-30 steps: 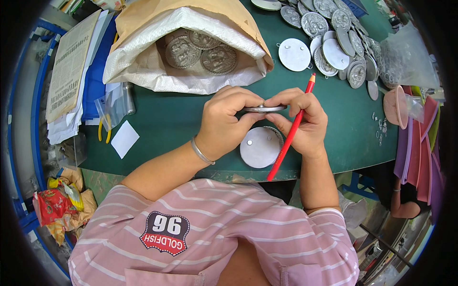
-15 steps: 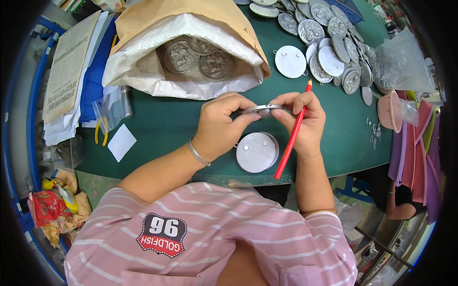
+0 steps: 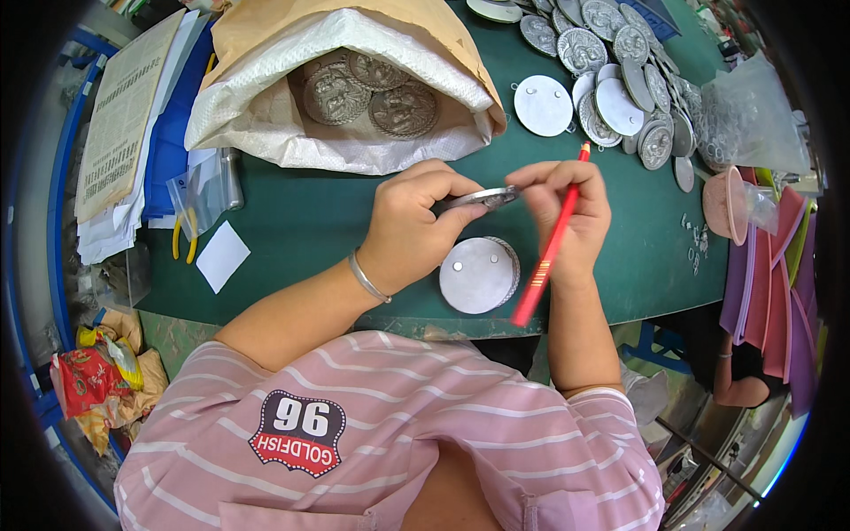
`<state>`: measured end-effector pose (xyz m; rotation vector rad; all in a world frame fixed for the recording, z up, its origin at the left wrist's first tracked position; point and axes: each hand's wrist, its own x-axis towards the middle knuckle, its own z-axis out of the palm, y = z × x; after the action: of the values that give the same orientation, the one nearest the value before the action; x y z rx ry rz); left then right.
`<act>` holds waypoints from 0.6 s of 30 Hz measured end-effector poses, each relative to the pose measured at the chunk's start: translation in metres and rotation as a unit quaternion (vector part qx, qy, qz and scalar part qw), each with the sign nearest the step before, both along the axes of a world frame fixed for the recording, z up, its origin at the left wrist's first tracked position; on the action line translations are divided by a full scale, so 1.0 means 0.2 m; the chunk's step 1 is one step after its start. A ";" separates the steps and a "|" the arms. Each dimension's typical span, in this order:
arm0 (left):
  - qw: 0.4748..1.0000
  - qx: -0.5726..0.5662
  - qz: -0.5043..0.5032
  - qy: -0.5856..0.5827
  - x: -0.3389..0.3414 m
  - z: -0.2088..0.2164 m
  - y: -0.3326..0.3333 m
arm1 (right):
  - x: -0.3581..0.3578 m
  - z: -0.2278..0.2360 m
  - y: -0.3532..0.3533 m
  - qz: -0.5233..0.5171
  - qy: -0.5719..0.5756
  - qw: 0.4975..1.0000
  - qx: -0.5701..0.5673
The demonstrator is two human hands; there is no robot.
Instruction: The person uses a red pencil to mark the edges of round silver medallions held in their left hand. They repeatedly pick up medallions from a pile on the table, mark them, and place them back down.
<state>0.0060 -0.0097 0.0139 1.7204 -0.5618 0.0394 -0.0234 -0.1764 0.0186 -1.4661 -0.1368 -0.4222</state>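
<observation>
Head cam | medallion [image 3: 494, 198] pinched by left hand [image 3: 403, 226] | red pencil [image 3: 552, 235] gripped by right hand [image 3: 581, 226], medallion's 3 o'clock-ish | pale disc [image 3: 475, 283] seen, 6ish

The left hand [image 3: 412, 217] hides part of the metal disc [image 3: 491, 198]; the red pencil [image 3: 557, 232] in the right hand [image 3: 582, 223] is blurred. Beyond them the top edge crops the paper sack [image 3: 252, 34]. Rightward, small pieces [image 3: 701, 239] are too tiny to identify.

Sack [image 3: 354, 157]: on the worktop [image 3: 637, 248], with medallions [image 3: 405, 111] inside.
Medallion pile [image 3: 620, 106]: right of the sack.
Tub [image 3: 719, 208]: at the right edge, before the pile.
Paper stack [image 3: 119, 133]: left of the sack.
Near disc [image 3: 476, 281]: on the worktop, before the held medallion [image 3: 475, 200].
</observation>
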 end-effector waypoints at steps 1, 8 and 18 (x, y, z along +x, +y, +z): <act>1.000 0.001 0.004 0.000 0.00 0.00 0.00 | 0.00 0.00 0.00 -0.030 -0.008 0.999 0.027; 0.999 -0.008 0.003 0.051 0.00 -0.01 0.01 | -0.05 0.01 -0.02 -0.162 -0.049 0.971 -0.169; 0.996 -0.023 0.016 0.089 0.00 -0.01 0.00 | -0.03 0.00 0.01 -0.109 -0.196 0.931 -0.289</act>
<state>0.0057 -0.0096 0.0129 1.6690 -0.3985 -0.0779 -0.0300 -0.1752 0.0187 -1.9683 -0.4503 -0.9124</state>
